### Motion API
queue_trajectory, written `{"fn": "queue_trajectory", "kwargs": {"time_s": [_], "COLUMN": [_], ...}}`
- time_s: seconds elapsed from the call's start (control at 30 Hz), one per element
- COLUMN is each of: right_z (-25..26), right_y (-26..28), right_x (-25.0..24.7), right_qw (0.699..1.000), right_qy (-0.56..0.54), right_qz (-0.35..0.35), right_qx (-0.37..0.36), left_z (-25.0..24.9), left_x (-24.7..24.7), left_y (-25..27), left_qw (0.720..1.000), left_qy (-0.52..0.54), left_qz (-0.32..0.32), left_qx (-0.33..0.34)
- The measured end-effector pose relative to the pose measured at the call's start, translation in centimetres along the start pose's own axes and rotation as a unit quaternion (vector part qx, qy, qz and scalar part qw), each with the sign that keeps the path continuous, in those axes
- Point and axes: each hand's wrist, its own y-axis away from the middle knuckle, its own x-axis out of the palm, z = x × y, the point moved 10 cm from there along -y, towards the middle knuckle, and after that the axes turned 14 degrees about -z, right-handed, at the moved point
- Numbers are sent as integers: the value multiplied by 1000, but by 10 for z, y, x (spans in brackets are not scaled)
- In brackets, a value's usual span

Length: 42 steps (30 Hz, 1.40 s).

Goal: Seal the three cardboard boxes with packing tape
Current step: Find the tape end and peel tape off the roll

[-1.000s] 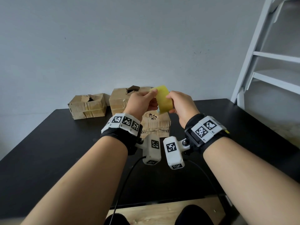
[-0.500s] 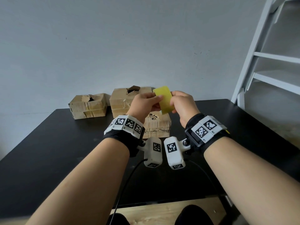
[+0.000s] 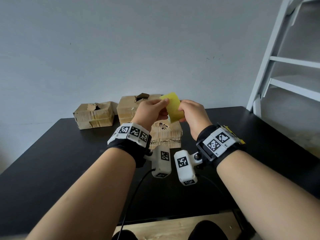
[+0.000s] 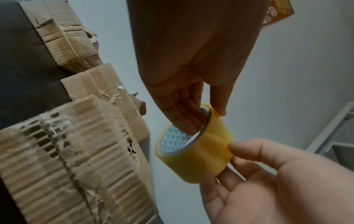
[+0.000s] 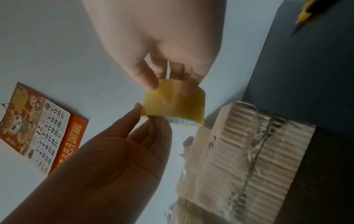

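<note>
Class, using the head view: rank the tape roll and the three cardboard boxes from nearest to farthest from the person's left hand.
1. Tape roll: held in the left hand, shared with the right hand.
2. Front box: just below the hands.
3. Middle box: behind the left hand, at the table's back edge.
4. Left box: farthest, off to the left by the wall.

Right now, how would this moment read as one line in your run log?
stage: readying tape | left hand: holds tape roll through core | right hand: fingers on roll's outer face | three cardboard boxes: on black table, untouched
</note>
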Motion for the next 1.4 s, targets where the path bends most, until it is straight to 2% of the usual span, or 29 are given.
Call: {"fn": "queue_trajectory", "kwargs": {"time_s": [0.17,0.33,0.53,0.63,0.73,0.93,1.2,1.4], "right_z": [1,3,1,-6,-9,-13,-11,-9], "right_y": [0,-1,-2,-6,-8,-13,-12,-6], "right_x": [-4,-1,5,8,8,5,3,4], "right_qw": [1000,1000,999,999,999,998,999,999], "right_qy": [-5,-9,14,-18,-42,-56,-36,-36], "right_qz": [-4,-1,41,37,27,13,6,34], "right_qx": [-2,-20,-25,4,14,38,25,2], "left_z": [0,-1,4,4,3,4,1,4], "left_x": [5,-1,-9,-8,-4,7,4,4], "left_y": [4,1,-1,-2,-2,5,3,2], "left_qw": [999,1000,998,997,999,999,999,1000], "left_qy": [-22,4,43,62,36,6,22,13], "left_qz": [20,-18,-48,-39,-21,46,26,20], "left_qx": [16,11,-18,-30,-27,-23,3,8]}}
